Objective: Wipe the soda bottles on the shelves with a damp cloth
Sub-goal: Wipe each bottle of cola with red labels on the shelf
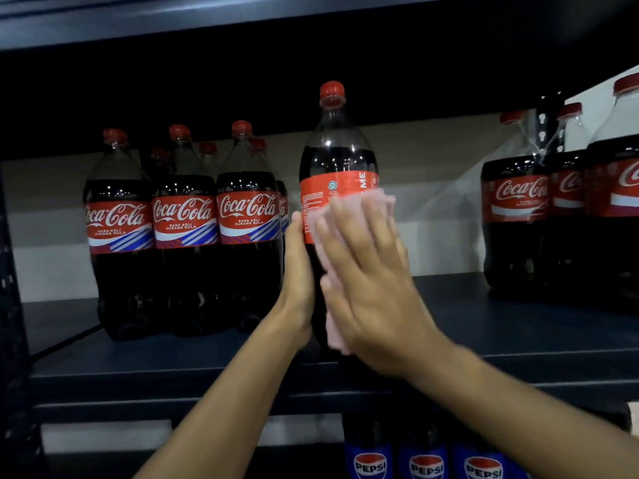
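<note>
The front bottle (337, 157) holds near-black cola under a red cap (332, 89) and wears a red label with white print, the cloth (368, 203) is pale pink, the 3 left bottles (185, 219) have red labels with white script and blue-and-white stripes, the Pepsi bottles (426, 465) have blue labels, and the shelf (173, 361) is dark blue-grey.

The Coca-Cola bottle (337, 157) is clear, glossy plastic that catches bright highlights. Its red cap (332, 89) is smooth plastic and its label (321, 198) a shiny film. The pale pink cloth (378, 200) looks soft and matt. The shelf (173, 361) looks like dark, matt metal. Clear, glossy wrap (460, 188) creases around the packed bottles (518, 202) at the shelf's right edge.
</note>
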Demonstrator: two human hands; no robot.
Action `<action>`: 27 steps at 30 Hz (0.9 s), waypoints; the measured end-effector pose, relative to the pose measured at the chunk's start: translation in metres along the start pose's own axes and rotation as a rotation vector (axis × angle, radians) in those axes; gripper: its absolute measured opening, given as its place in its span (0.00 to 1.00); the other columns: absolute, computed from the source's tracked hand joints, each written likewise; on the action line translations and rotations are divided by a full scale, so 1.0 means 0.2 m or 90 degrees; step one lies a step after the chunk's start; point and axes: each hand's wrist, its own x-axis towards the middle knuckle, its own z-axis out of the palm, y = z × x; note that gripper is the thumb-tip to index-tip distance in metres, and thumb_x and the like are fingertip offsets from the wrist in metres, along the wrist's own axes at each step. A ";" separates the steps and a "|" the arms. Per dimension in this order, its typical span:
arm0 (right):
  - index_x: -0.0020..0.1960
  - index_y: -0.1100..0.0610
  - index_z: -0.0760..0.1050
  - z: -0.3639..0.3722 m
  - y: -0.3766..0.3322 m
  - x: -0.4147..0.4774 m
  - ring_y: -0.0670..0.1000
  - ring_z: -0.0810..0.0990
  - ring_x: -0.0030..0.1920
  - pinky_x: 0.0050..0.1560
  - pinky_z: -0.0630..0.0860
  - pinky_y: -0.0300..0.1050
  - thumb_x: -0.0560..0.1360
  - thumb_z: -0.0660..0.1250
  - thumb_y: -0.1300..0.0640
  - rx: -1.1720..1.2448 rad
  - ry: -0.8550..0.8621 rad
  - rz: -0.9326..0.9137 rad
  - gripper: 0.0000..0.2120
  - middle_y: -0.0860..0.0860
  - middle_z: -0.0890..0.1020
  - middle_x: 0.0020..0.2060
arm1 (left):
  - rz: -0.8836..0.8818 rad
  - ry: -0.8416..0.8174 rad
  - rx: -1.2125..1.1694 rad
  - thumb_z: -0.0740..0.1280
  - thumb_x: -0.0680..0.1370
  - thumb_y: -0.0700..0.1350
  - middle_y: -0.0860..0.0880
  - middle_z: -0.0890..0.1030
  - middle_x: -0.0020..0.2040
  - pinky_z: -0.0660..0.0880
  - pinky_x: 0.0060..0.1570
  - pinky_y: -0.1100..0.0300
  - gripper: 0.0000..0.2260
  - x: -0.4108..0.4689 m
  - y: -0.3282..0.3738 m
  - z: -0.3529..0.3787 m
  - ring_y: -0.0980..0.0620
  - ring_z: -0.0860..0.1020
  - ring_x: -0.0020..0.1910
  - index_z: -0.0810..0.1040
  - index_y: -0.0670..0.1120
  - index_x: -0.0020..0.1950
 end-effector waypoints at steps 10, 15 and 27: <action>0.81 0.62 0.61 -0.05 0.04 0.07 0.64 0.50 0.82 0.79 0.50 0.65 0.83 0.52 0.56 -0.078 0.000 -0.116 0.27 0.60 0.59 0.81 | -0.108 -0.064 -0.012 0.56 0.80 0.69 0.44 0.86 0.61 0.80 0.62 0.53 0.31 0.04 0.03 -0.07 0.48 0.85 0.60 0.85 0.48 0.63; 0.81 0.58 0.62 -0.14 0.17 0.53 0.54 0.54 0.82 0.82 0.47 0.50 0.84 0.50 0.51 0.082 0.043 0.017 0.27 0.56 0.62 0.80 | -0.124 -0.019 0.015 0.54 0.84 0.68 0.42 0.87 0.57 0.82 0.55 0.52 0.32 0.02 0.07 -0.04 0.47 0.87 0.54 0.85 0.46 0.65; 0.83 0.59 0.53 -0.05 0.07 0.25 0.59 0.42 0.83 0.81 0.46 0.63 0.81 0.52 0.54 0.025 0.025 -0.020 0.31 0.57 0.51 0.83 | 0.016 0.018 0.004 0.49 0.87 0.62 0.46 0.86 0.62 0.75 0.71 0.47 0.26 0.00 0.02 -0.01 0.49 0.84 0.64 0.82 0.52 0.68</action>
